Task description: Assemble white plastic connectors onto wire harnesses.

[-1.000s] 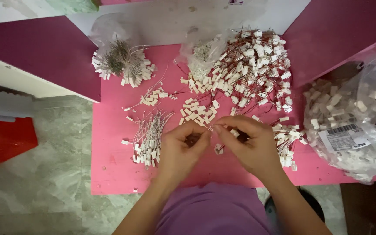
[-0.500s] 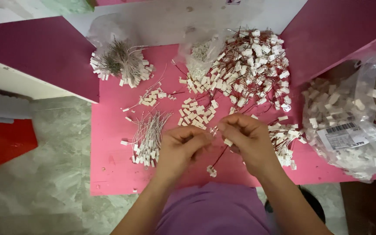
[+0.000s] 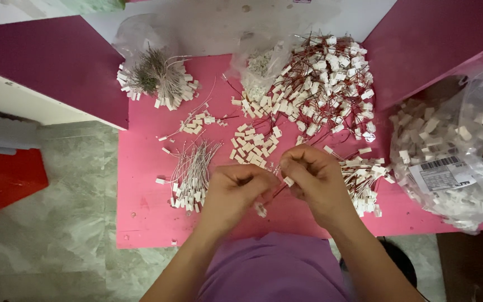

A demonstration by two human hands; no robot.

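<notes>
My left hand [image 3: 236,193] and my right hand [image 3: 315,178] are held close together over the front of a pink table [image 3: 141,168]. Between them they pinch a thin red wire with small white plastic connectors [image 3: 261,210]; one connector hangs just below the left fingers, another shows at the right fingertips. Loose white connectors [image 3: 255,144] lie just beyond my hands. A bundle of white wires with connectors [image 3: 190,174] lies to the left of my left hand.
A big heap of red wires with white connectors [image 3: 322,84] fills the back right. A tied bundle of grey-white wires [image 3: 157,78] lies at the back left. A clear bag of white connectors [image 3: 459,151] sits at the right. A smaller pile [image 3: 364,179] lies beside my right hand.
My hands have stayed together over the same spot, working the red wire. The hanging connector shifted from between the hands to just under the left fingers.
</notes>
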